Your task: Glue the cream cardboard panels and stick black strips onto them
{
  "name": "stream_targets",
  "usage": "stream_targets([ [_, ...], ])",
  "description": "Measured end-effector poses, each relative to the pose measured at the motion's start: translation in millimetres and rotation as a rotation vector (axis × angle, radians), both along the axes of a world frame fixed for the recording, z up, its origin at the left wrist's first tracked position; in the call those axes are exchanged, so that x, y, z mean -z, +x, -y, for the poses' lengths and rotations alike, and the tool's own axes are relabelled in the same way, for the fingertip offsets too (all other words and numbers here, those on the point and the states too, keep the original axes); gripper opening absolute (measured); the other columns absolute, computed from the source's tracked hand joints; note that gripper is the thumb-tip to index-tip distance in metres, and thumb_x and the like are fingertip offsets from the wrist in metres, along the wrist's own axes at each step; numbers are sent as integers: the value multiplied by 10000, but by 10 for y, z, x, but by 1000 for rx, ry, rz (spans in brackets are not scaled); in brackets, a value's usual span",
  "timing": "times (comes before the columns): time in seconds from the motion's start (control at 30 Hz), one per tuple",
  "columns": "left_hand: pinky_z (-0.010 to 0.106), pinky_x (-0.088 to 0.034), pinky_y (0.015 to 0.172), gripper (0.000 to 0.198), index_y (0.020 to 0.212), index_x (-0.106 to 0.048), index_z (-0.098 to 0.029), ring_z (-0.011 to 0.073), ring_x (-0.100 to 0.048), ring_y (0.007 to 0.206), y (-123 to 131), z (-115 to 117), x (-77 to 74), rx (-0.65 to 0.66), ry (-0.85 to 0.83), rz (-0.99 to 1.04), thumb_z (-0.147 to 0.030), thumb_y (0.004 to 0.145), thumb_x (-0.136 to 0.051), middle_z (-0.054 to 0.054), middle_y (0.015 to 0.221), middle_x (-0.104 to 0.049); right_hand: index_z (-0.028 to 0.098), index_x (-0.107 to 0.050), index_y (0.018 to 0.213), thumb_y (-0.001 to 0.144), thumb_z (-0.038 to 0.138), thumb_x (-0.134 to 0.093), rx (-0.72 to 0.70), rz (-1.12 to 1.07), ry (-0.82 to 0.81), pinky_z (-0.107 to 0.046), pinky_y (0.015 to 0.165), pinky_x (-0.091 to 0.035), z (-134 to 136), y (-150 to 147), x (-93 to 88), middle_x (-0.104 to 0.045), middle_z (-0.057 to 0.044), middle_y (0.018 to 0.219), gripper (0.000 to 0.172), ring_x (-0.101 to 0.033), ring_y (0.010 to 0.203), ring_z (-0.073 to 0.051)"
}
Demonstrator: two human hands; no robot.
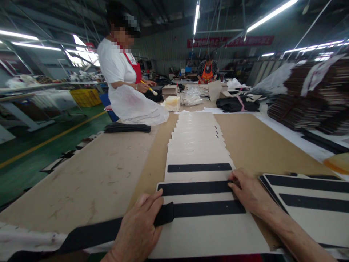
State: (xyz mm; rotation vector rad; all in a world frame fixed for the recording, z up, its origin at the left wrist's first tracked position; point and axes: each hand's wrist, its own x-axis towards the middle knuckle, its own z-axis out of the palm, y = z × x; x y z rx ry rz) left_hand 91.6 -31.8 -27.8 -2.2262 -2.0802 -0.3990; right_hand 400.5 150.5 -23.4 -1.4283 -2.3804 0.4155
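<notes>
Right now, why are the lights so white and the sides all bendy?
Head view: the ceiling tube lights glare to plain white; the wide lens bends and stretches the table toward the edges; the left hand, right hand and black strip are sharp, with only soft shadows.

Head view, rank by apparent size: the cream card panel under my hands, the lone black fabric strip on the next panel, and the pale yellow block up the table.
1. Cream card panel, largest.
2. Lone black fabric strip.
3. Pale yellow block, smallest-looking; it is far off, so true size is unsure.
</notes>
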Motion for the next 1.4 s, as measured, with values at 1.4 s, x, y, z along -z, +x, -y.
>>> stream_targets([
  [1.4,411,-444,1095,456,1096,-710,-247,259,-639,1148,-254,117,-121,-182,66,513,-552,938,-410,27,1163,-724,138,-535,1394,920,219,-497,-490,-24,91,-494,1178,-297,1289,-405,-15,-484,-170,1485,483,-389,1406,-329],
])
